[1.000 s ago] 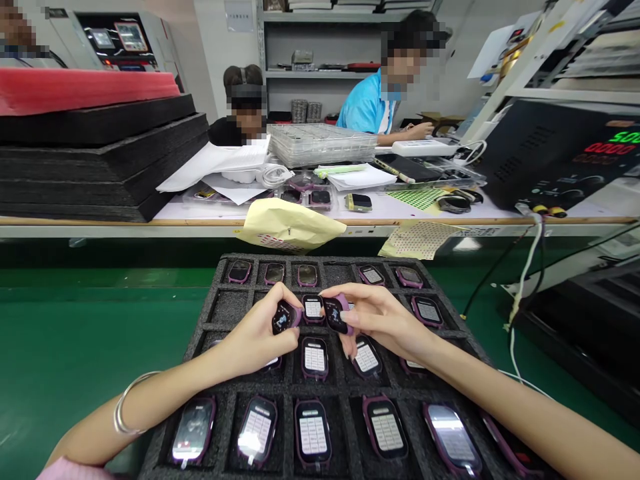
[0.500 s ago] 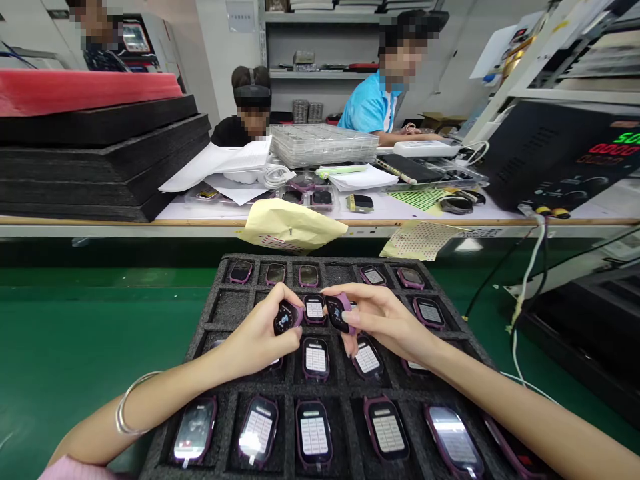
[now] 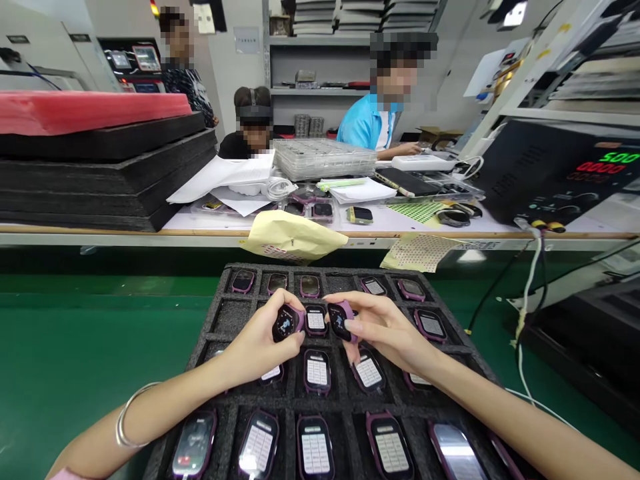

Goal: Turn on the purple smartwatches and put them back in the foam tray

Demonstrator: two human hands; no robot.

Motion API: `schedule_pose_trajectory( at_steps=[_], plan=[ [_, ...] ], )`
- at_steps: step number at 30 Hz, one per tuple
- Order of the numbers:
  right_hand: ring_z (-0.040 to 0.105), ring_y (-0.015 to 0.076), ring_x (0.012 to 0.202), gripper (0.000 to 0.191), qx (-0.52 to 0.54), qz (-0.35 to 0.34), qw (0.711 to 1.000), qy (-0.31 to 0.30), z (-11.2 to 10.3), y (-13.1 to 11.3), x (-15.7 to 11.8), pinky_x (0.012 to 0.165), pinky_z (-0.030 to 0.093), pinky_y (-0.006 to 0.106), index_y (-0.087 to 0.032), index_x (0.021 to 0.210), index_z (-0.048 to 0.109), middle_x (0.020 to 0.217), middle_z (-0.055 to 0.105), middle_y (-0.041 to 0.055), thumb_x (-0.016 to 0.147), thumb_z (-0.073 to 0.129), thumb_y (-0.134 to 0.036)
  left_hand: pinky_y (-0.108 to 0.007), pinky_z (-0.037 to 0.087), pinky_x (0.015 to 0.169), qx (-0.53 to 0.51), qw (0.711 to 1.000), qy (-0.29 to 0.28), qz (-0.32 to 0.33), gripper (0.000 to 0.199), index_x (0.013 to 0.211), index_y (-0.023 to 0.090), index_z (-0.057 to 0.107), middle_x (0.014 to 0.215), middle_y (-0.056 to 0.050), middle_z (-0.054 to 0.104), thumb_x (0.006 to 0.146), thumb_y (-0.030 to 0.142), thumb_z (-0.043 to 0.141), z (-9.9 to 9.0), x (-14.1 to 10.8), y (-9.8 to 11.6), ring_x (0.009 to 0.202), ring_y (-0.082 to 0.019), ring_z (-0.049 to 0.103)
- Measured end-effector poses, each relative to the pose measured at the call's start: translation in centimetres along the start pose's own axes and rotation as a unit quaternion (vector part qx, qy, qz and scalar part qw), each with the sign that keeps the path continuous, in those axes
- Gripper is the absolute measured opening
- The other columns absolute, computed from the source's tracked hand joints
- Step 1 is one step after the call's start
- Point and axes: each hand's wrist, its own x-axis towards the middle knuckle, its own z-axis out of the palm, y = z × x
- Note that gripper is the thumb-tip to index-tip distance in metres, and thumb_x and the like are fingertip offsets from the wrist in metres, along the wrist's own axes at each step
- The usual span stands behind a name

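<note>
My left hand [image 3: 267, 331] pinches a purple-framed watch [image 3: 287, 323] by its edges, its dark screen lit with a small figure. In my right hand [image 3: 383, 328] is a second purple watch [image 3: 339, 321], held between thumb and fingers with its screen turned to the left. Both are raised over a black foam tray [image 3: 295, 400] whose compartments hold several purple watches. Between the two hands a tray watch [image 3: 316, 320] shows a white grid on its screen. Another watch [image 3: 317, 371] with a similar grid lies just below it.
Beyond the tray runs a workbench [image 3: 200, 220] with a black foam stack [image 3: 100, 180], clear plastic trays [image 3: 325, 159], yellow paper [image 3: 293, 235] and a power supply [image 3: 555, 173]. Cables [image 3: 521, 320] hang at the right. Three people are behind the bench.
The camera view has tilted up slightly, so the bench and tray appear lower. Both hands still hold their watches, nearly unchanged. The person at the back left shows more fully.
</note>
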Motion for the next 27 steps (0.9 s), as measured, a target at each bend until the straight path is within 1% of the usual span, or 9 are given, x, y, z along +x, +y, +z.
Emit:
schedule_pose_trajectory(
  at_steps=[4,6,11,15,19,23,27],
  plan=[
    [0.064,0.0141,0.048,0.036,-0.001,-0.003,1.0,0.006,0.1,0.01,-0.06,0.046,0.056,0.023,-0.014,0.116,0.065,0.071,0.065,0.0034,0.082,0.073,-0.023,-0.026,0.036,0.071,0.013,1.0,0.007,0.003,0.02,0.086,0.02,0.046,0.08,0.002,0.047,0.074,0.005,0.051,-0.09,-0.02,-0.13,0.077,-0.015,0.044],
    [0.064,0.0145,0.048,0.037,0.002,-0.011,1.0,0.004,0.12,0.0,-0.08,0.045,0.056,0.023,-0.014,0.117,0.065,0.068,0.065,0.0027,0.082,0.073,-0.023,-0.026,0.037,0.07,0.01,1.0,0.013,0.004,0.019,0.087,0.02,0.046,0.081,0.002,0.047,0.075,0.006,0.051,-0.1,-0.08,-0.26,0.076,-0.014,0.044],
    [0.065,0.014,0.049,0.036,0.002,-0.017,1.0,-0.007,-0.04,0.06,-0.02,0.047,0.056,0.022,-0.015,0.118,0.065,0.073,0.066,0.004,0.083,0.072,-0.021,-0.023,0.037,0.059,-0.04,0.999,0.027,-0.002,0.018,0.094,0.021,0.047,0.087,0.002,0.047,0.08,0.011,0.052,-0.04,-0.11,-0.69,0.064,-0.011,0.042],
    [0.065,0.0131,0.048,0.034,-0.01,-0.012,1.0,-0.003,-0.18,0.17,-0.02,0.046,0.056,0.021,-0.014,0.116,0.065,0.073,0.065,0.0038,0.083,0.071,-0.021,-0.022,0.038,0.058,-0.028,0.999,0.034,0.0,0.018,0.088,0.02,0.047,0.082,0.003,0.046,0.076,0.007,0.05,-0.02,-0.14,-0.68,0.064,-0.011,0.042],
    [0.064,0.0124,0.048,0.033,-0.013,-0.017,1.0,0.005,-0.1,0.13,-0.07,0.046,0.055,0.021,-0.014,0.114,0.066,0.08,0.066,0.0057,0.082,0.073,-0.022,-0.022,0.037,0.054,-0.052,0.998,0.039,0.003,0.017,0.091,0.021,0.046,0.083,0.003,0.045,0.079,0.01,0.05,-0.04,-0.07,-0.53,0.059,-0.009,0.041],
    [0.064,0.0122,0.048,0.031,-0.015,-0.022,1.0,0.009,-0.02,0.1,-0.11,0.045,0.055,0.02,-0.014,0.112,0.066,0.077,0.066,0.0051,0.083,0.073,-0.023,-0.022,0.038,0.057,-0.052,0.997,0.056,0.019,0.018,0.089,0.02,0.047,0.081,0.003,0.044,0.076,0.008,0.051,-0.13,-0.02,-0.47,0.063,-0.01,0.042],
    [0.063,0.0123,0.047,0.033,-0.011,-0.031,0.999,0.005,0.02,0.03,-0.19,0.045,0.054,0.02,-0.014,0.113,0.066,0.077,0.066,0.0054,0.082,0.073,-0.024,-0.023,0.038,0.056,-0.061,0.997,0.043,0.016,0.017,0.092,0.021,0.046,0.084,0.003,0.043,0.079,0.01,0.051,-0.11,-0.11,-0.56,0.062,-0.01,0.042]
  ],
)
